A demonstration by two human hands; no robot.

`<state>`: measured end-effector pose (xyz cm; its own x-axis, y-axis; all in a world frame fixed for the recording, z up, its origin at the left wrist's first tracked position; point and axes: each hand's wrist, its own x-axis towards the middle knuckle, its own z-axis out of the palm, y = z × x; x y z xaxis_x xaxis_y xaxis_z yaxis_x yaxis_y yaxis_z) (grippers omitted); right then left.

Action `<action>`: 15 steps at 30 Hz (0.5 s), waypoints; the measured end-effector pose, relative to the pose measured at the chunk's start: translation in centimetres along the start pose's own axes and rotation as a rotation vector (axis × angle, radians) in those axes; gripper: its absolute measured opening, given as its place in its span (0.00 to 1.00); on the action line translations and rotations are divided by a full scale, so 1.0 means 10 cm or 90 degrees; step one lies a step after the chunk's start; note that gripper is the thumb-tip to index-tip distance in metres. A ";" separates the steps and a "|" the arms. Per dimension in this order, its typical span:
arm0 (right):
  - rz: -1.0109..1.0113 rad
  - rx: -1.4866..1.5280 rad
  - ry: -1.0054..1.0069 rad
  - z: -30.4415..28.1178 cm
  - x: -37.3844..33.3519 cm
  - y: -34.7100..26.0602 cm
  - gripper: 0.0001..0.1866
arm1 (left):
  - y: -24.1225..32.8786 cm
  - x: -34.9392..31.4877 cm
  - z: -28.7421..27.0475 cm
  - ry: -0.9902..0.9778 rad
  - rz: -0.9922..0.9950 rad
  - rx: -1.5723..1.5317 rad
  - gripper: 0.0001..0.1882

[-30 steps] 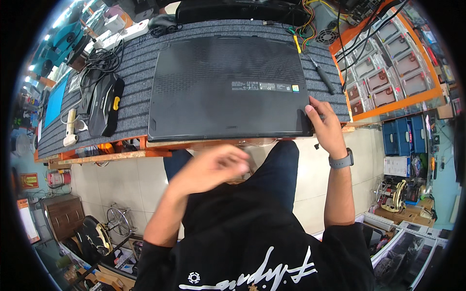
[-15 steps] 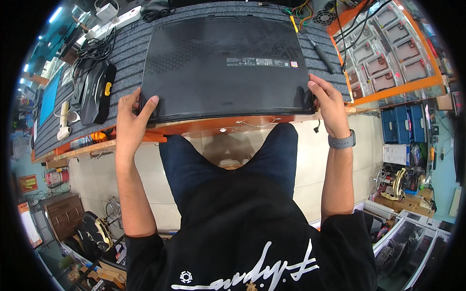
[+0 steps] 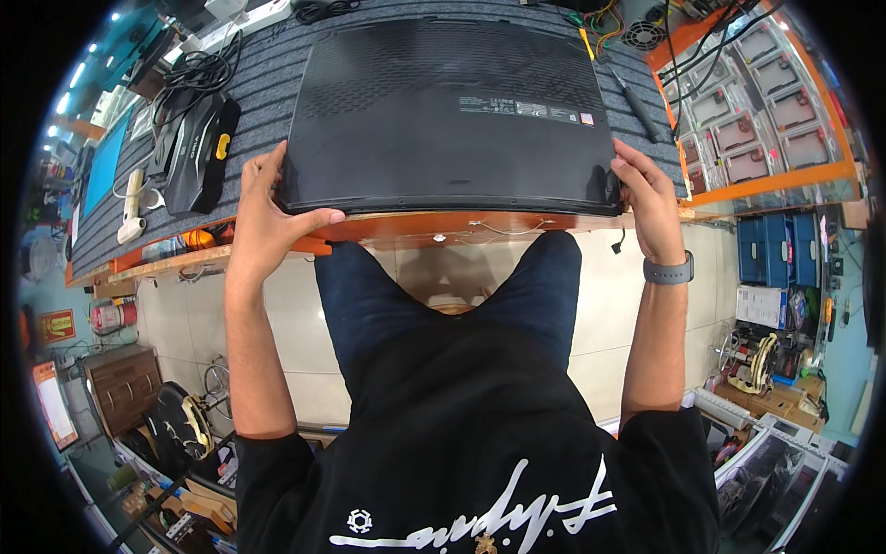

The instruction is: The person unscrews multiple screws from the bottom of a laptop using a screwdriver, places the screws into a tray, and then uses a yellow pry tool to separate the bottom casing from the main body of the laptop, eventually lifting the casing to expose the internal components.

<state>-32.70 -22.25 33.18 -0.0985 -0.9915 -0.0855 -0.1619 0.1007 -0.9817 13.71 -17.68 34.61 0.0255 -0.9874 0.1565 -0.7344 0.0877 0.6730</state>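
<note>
A black laptop lies upside down on the bench, its bottom cover with vent slots and a printed label facing up. At its near left corner is my left hand, fingers against the side edge and thumb stretched along the front edge. My right hand, with a dark watch on the wrist, grips the near right corner. Its thumb presses at the side, while some fingertips are hidden by the laptop. The laptop's front edge sits near the bench's front edge.
A ribbed grey mat covers the bench. Left of the laptop lie a black device with a yellow part and coiled black cables. To the right are a screwdriver, a small fan and an orange-framed case.
My left thumb has slid off the cover's top down to the front edge. The laptop and both hands appear shifted slightly right as the view moved; my right hand keeps its hold.
</note>
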 end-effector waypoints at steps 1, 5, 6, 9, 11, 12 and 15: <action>-0.002 -0.002 -0.007 -0.03 0.00 0.00 0.24 | 0.02 0.00 0.00 0.002 0.002 0.003 0.60; 0.015 0.102 -0.014 0.06 -0.09 -0.17 0.25 | 0.06 -0.02 0.02 0.006 -0.012 -0.033 0.59; 0.014 0.090 -0.027 0.05 -0.09 -0.17 0.25 | 0.02 -0.02 0.03 0.017 0.007 -0.035 0.59; 0.009 0.066 -0.044 0.01 -0.08 -0.15 0.24 | -0.09 -0.04 0.06 0.040 0.044 -0.034 0.59; 0.003 0.070 -0.029 0.03 -0.07 -0.15 0.26 | -0.10 -0.05 0.07 0.043 0.040 -0.022 0.59; 0.016 0.067 -0.039 0.01 -0.05 -0.13 0.25 | -0.10 -0.06 0.08 0.048 0.039 -0.033 0.59; 0.047 0.069 -0.058 -0.02 0.02 -0.13 0.23 | -0.11 -0.07 0.11 0.057 0.039 -0.059 0.58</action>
<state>-32.70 -22.52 34.45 -0.0166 -0.9857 -0.1679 -0.0506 0.1685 -0.9844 13.77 -17.22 33.01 0.0460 -0.9643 0.2607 -0.6709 0.1635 0.7233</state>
